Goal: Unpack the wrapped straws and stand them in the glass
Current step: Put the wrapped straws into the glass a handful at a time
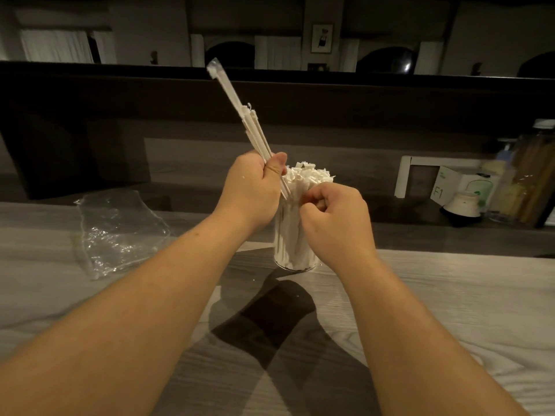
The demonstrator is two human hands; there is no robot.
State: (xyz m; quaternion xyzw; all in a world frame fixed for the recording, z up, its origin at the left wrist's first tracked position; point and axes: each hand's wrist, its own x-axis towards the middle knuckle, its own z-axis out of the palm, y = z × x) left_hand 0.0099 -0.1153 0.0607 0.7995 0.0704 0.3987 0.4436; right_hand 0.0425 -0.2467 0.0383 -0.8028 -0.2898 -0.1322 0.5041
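A clear glass (295,250) stands on the wooden counter at centre, packed with white wrapped straws (306,175) whose tops fan out above its rim. My left hand (252,193) grips a small bundle of wrapped straws (240,109) that slants up and to the left, one sticking out well past the others. My right hand (333,217) is curled in front of the glass's upper part, its fingertips pinching at the straws near the rim. What it pinches is partly hidden.
An empty clear plastic bag (120,232) lies crumpled on the counter (450,310) to the left. At the right, on a lower shelf, sit a white box (459,184), a small white jar (462,205) and tall bottles (528,175). A dark raised ledge runs behind.
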